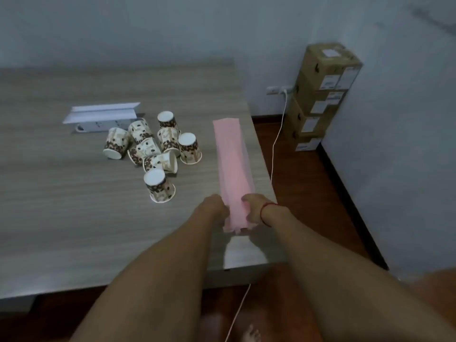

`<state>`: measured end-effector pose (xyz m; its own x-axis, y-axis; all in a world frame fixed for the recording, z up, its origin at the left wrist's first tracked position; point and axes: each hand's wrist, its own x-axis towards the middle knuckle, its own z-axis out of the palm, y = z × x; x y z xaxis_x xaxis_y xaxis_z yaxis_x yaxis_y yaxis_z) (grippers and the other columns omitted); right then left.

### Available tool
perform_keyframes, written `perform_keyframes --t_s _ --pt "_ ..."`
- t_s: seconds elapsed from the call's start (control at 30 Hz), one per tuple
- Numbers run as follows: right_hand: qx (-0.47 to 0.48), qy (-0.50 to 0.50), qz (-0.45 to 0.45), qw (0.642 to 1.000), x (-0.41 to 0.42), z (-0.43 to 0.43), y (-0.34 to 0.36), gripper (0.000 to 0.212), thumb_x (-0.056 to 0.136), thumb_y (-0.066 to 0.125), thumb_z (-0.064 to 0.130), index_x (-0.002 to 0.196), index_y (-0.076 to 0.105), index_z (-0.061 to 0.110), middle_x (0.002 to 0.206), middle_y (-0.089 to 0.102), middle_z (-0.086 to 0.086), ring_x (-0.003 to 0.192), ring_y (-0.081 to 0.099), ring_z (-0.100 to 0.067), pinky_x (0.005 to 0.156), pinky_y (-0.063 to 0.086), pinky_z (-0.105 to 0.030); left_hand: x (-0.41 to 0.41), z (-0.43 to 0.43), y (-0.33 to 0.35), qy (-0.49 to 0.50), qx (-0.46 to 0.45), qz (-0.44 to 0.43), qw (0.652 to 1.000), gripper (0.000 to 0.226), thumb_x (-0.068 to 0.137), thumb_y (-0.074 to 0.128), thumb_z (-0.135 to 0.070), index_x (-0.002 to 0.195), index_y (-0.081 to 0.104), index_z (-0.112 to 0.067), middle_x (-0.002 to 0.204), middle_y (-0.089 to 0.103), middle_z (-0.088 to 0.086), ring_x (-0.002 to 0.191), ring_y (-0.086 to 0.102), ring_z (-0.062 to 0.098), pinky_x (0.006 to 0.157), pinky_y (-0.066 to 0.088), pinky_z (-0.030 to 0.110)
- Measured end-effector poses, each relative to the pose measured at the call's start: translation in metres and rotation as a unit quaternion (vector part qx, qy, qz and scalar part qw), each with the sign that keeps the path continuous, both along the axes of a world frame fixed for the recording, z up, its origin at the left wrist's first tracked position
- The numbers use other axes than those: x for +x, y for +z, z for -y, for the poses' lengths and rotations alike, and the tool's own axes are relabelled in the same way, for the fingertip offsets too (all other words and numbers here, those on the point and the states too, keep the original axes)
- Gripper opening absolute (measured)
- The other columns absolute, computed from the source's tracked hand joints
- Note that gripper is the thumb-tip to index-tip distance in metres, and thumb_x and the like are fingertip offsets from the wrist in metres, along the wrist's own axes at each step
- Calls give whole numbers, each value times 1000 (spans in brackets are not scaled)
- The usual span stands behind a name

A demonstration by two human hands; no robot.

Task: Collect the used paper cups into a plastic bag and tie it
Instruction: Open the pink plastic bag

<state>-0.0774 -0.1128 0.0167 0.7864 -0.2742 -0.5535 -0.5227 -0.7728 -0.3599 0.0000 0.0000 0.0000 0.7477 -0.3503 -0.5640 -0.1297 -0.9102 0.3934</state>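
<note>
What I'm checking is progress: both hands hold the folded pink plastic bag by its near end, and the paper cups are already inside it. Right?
No. In the head view the left hand and right hand hold the folded pink plastic bag by its near end, but the paper cups are outside it, clustered on the table left of the bag.

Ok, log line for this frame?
left hand, right hand: grip pink bag near end | bag: flat, unopened | cups: loose on table, none bagged
</note>
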Motion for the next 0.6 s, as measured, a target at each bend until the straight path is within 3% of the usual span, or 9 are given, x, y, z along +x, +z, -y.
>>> perform_keyframes --t_s 0.07,0.13,0.27,0.37,0.4,0.43,0.53,0.6 --pt "-2 19 -26 999 -3 0 -14 79 75 75 18 142 34 13 145 40 -13 131 44 -33 108 40 -40 -6 5 -14 56 -16 -41 997 57 97 52 -33 140 39 2 143 47 19 127 52 34 96 49 34" --pt "-1 11 -20 1000 -8 -3 -24 82 68 81 25 138 39 15 138 46 -13 124 50 -32 103 45 -41 -11 9 -28 103 -43 -69 991 65 96 54 -37 143 36 4 146 45 22 130 50 35 102 47 35" --pt "28 -79 71 994 -12 -2 -33 35 87 61 14 122 60 7 126 60 -17 112 59 -32 99 48 -38 -12 17 -53 163 -110 -85 977 51 91 61 -29 123 56 10 126 61 28 114 62 38 92 55 43" --pt "7 -116 102 988 -15 7 -24 32 91 54 10 120 64 5 127 59 -19 116 59 -33 100 46 -32 -12 23 -55 215 -184 -53 957 23 91 54 -17 97 62 3 110 66 29 102 67 40 85 57 50" --pt "-5 -123 105 987 -16 10 -18 30 91 55 11 118 65 5 126 60 -19 115 59 -33 98 46 -32 -13 25 -48 239 -215 -38 946 11 92 49 -11 87 57 -5 105 65 26 99 67 39 84 56 50" --pt "-12 -133 108 985 -16 14 -12 27 91 56 12 115 67 6 125 61 -18 114 60 -33 98 47 -31 -16 28 -35 265 -242 -26 933 15 94 44 -6 81 50 -12 101 62 24 95 66 37 84 56 50" --pt "-17 -167 124 978 -14 27 8 23 90 60 16 108 71 7 119 63 -17 110 62 -35 99 49 -36 -17 31 2 253 -277 13 927 10 98 41 -13 99 49 -7 110 60 27 95 65 41 79 57 51" --pt "-34 -198 137 970 -14 35 18 23 90 58 18 105 71 6 114 67 -18 105 65 -35 94 53 -41 -17 29 21 178 -278 31 943 35 95 56 -31 116 47 -4 114 60 18 99 64 36 82 57 47"
